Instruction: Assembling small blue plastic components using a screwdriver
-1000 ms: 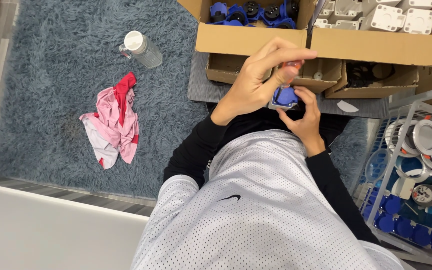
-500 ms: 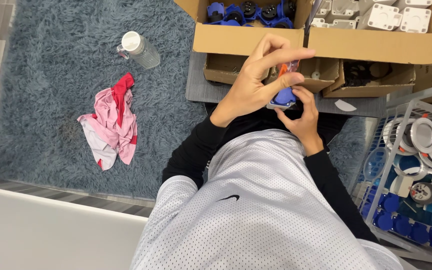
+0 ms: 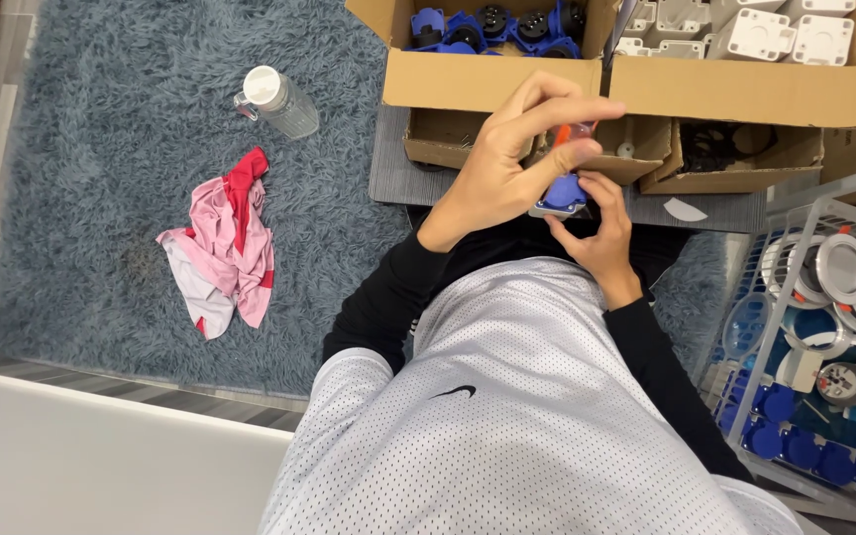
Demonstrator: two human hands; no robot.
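Note:
My left hand (image 3: 507, 163) is raised in front of my chest, its fingertips pinched on a small orange-handled tool (image 3: 574, 133). The tool points down into a blue and grey socket part (image 3: 564, 195). My right hand (image 3: 601, 233) cups that part from below and from the right. Both hands hover just in front of the open cardboard boxes. Most of the tool is hidden by my fingers.
One cardboard box (image 3: 492, 79) holds blue socket parts and another (image 3: 745, 89) holds white housings; smaller boxes (image 3: 735, 163) sit below them. A wire basket (image 3: 814, 327) at the right has white rings and blue caps. A bottle (image 3: 277, 99) and a pink cloth (image 3: 225, 248) lie on the grey rug.
My left fingers have shifted a little on the orange tool, and both hands with the blue part have stayed in about the same place.

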